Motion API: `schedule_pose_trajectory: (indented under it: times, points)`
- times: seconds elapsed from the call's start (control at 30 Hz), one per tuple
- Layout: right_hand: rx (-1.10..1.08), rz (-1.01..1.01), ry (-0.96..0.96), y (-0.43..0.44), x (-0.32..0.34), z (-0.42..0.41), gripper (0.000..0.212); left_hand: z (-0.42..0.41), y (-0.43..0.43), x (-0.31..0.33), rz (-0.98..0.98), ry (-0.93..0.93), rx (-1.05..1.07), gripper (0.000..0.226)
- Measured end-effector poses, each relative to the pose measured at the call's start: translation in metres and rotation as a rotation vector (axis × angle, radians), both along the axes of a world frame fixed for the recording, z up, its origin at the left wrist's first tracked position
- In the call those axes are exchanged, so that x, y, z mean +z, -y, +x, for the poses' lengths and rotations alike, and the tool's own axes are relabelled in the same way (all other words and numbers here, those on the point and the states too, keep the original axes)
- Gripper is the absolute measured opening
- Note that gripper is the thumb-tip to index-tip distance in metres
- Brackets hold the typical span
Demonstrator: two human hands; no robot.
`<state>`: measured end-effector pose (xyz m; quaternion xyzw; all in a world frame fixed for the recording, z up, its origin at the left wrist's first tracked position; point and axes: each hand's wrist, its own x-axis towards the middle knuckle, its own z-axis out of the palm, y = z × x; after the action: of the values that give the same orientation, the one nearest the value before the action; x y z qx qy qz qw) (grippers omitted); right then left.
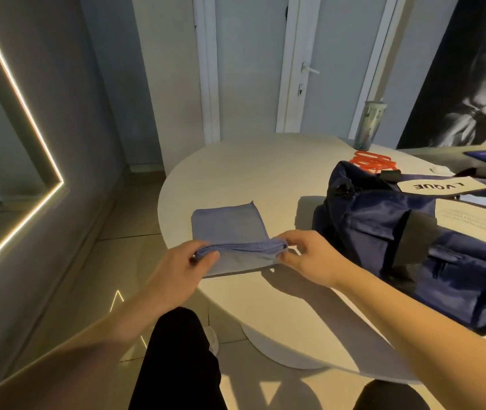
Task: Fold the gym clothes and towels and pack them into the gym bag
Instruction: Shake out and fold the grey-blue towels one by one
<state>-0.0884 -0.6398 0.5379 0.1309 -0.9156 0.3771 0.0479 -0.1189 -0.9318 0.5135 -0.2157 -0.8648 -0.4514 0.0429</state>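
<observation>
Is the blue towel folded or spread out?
Mid-fold: left hand and right hand pinch the blue towel by its doubled near edge; the rest lies flat on the table.

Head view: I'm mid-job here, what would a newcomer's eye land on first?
First the blue towel at the near left edge of the round white table, its near edge pinched by the left grip and the right grip. Next the navy gym bag lying right of it, with red bands behind the bag. On the left wall a bright light strip draws the eye.
</observation>
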Motion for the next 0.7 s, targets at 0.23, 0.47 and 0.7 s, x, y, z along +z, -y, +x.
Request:
schedule_pose_trajectory:
  times: [0.23,0.47,0.7]
  points:
    - [-0.221,-0.159,0.045,0.028,0.027,-0.091,0.024,-0.089,-0.007,0.023,0.087,-0.028,0.215,0.011]
    - [-0.406,0.036,0.123,0.049,0.009,-0.169,0.029,-0.162,-0.009,0.006,-0.098,0.116,0.232,0.016]
    - [-0.500,0.038,0.176,0.052,-0.011,-0.183,0.036,-0.182,-0.006,-0.014,-0.131,0.075,0.248,0.006]
